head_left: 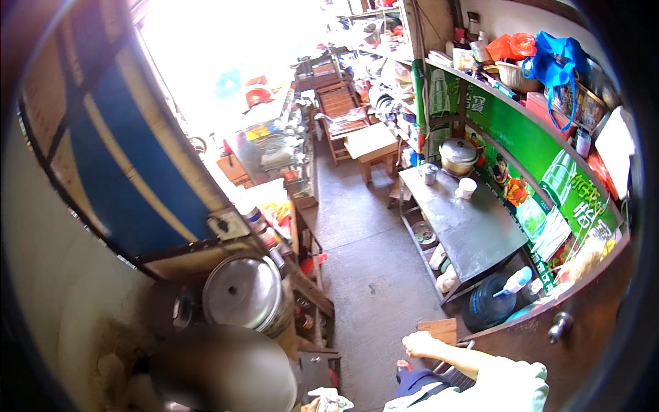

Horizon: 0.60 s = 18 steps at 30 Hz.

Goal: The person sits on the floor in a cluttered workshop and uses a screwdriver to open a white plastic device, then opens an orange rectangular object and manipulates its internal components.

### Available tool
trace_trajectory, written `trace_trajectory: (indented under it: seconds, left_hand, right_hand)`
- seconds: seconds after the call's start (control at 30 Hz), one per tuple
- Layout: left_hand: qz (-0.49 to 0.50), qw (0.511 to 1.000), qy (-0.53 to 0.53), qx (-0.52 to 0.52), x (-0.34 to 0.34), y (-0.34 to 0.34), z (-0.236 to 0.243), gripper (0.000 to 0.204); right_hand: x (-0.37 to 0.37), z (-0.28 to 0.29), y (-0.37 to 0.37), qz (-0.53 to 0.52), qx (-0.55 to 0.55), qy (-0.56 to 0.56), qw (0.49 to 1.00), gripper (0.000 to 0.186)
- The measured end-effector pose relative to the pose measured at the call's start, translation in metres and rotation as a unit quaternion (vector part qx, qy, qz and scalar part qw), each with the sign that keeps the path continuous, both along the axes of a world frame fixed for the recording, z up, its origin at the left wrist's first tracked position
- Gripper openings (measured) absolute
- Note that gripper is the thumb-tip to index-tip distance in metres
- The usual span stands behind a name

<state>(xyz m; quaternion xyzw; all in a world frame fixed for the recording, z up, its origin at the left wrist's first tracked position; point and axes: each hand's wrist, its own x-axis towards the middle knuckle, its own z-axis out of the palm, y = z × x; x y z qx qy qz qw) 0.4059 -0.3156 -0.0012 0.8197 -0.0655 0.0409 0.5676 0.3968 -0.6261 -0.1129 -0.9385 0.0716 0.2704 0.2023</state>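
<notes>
While reaching forward from the pale sleeve, right hand loosely curled, empty, resting against a small wooden board just beyond its knuckles. Left hand barely visible at the lower edge, touching a crumpled cloth; grip impossible to tell. Ahead of the right hand, a blue water jug under the grey metal counter; left of both hands, a lidded steel pot.

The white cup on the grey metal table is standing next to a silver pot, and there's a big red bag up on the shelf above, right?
Nearly. In the head view the white cup does stand on the grey metal table near the silver pot, but the big bag on the shelf above is blue, not red.
</notes>
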Motion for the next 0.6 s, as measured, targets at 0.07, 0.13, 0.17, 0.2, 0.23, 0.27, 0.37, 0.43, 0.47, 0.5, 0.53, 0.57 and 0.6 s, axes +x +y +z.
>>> trace_trajectory:
  seconds: [0.07,0.13,0.17,0.2,0.23,0.27,0.37,0.43,0.47,0.5,0.53,0.57,0.6]
  left_hand:
    - [-0.029,0.996,0.064,-0.049,0.028,-0.056,0.019,0.013]
    - [-0.036,0.993,0.084,-0.071,0.052,-0.099,0.022,0.013]
    - [-0.056,0.993,0.080,-0.059,0.066,-0.114,0.009,0.013]
    - [-0.065,0.971,0.163,-0.160,0.074,-0.147,0.041,0.015]
    - [-0.061,0.981,0.149,-0.107,0.084,-0.161,0.032,0.018]
    - [-0.073,0.983,0.143,-0.089,0.093,-0.175,0.030,0.020]
    - [-0.123,0.943,0.257,-0.171,0.127,-0.216,0.031,0.025]
    - [-0.171,0.943,0.241,-0.154,0.162,-0.240,0.026,0.025]
    - [-0.185,0.939,0.253,-0.139,0.181,-0.253,0.028,0.023]
    - [-0.194,0.938,0.260,-0.123,0.201,-0.264,0.030,0.022]
    - [-0.192,0.930,0.278,-0.145,0.221,-0.275,0.019,0.022]
    - [-0.187,0.922,0.294,-0.167,0.242,-0.286,0.007,0.022]
    - [-0.199,0.944,0.235,-0.119,0.266,-0.299,0.006,0.022]
  right_hand:
    - [-0.003,-0.024,-0.048,-0.064,-0.042,-0.035,0.996,0.021]
    - [0.002,-0.026,-0.083,-0.119,-0.044,-0.061,0.990,0.021]
    - [0.003,-0.025,-0.099,-0.148,-0.045,-0.061,0.986,0.021]
    - [0.004,-0.028,-0.111,-0.184,-0.045,-0.057,0.980,0.021]
    - [0.008,-0.031,-0.118,-0.197,-0.042,-0.054,0.978,0.022]
    - [0.013,-0.036,-0.124,-0.210,-0.038,-0.051,0.976,0.023]
    - [0.034,-0.029,-0.133,-0.244,0.000,0.001,0.970,0.023]
    - [0.046,-0.038,-0.137,-0.262,0.028,0.007,0.965,0.025]
    - [0.049,-0.049,-0.140,-0.258,0.046,0.016,0.965,0.026]
    - [0.062,-0.056,-0.143,-0.249,0.068,0.022,0.966,0.028]
    - [0.072,-0.060,-0.152,-0.240,0.092,0.056,0.965,0.035]
    - [0.083,-0.064,-0.163,-0.231,0.086,0.077,0.966,0.036]
    - [0.091,-0.073,-0.174,-0.234,0.091,0.077,0.965,0.036]
